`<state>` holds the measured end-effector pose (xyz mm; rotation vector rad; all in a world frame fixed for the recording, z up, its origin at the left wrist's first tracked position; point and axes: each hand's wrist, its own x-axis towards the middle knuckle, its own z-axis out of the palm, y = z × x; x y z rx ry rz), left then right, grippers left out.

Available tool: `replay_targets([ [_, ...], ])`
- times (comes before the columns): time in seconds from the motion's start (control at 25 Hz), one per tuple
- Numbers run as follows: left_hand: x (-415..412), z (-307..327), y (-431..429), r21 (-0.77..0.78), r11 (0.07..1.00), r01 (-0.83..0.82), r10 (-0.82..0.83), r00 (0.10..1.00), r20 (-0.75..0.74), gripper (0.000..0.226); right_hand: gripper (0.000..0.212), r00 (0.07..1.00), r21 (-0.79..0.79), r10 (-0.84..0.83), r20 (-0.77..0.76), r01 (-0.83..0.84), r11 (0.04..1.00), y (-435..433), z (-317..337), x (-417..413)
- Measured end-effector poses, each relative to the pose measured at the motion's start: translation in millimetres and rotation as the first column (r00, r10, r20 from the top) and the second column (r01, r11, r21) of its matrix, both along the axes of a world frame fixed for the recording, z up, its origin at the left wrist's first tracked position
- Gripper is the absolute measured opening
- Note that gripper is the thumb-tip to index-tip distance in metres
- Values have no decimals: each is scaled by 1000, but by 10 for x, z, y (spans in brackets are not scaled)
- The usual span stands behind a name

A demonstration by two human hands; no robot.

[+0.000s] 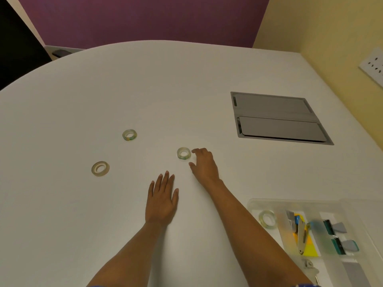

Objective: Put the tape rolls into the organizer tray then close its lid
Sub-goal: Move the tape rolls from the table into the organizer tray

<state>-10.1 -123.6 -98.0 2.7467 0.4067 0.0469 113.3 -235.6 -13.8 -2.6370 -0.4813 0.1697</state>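
Tape roll [184,153] flat on table [186,79], just beside right hand [204,165] fingertips, fingers spread, gripping nothing. Left hand [161,200] flat, fingers released. One roll [267,219] inside organizer tray [269,201].

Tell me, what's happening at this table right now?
A person is collecting tape rolls into a clear organizer tray. The right hand is open and reaching for the nearest tape roll, not yet gripping it. The left hand rests flat on the table. Two more rolls wait further left; one roll already sits in the tray.
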Motion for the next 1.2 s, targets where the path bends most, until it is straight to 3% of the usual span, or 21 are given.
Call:
replay_targets([
  [0.32,279,-26,106,17,1000,-14,14,1000,13,54,64,993,-105,89,-75,-96,990,375,-203,314],
  [0.56,277,-14,91,-4,1000,-12,13,999,36,54,52,993,-128,108,-47,-113,985,424,-279,307],
  [0.76,256,1,93,10,1000,-3,3,1000,18,54,52,998,-27,52,-30,-53,998,334,-145,229],
  [1.0,62,14,79,16,999,31,-30,999,-23,53,52,997,227,-57,-43,65,972,-133,76,-92],
  [1.2,-285,17,-35,18,999,27,-26,999,-37,53,52,986,259,-161,-42,166,951,-706,253,-422],
])
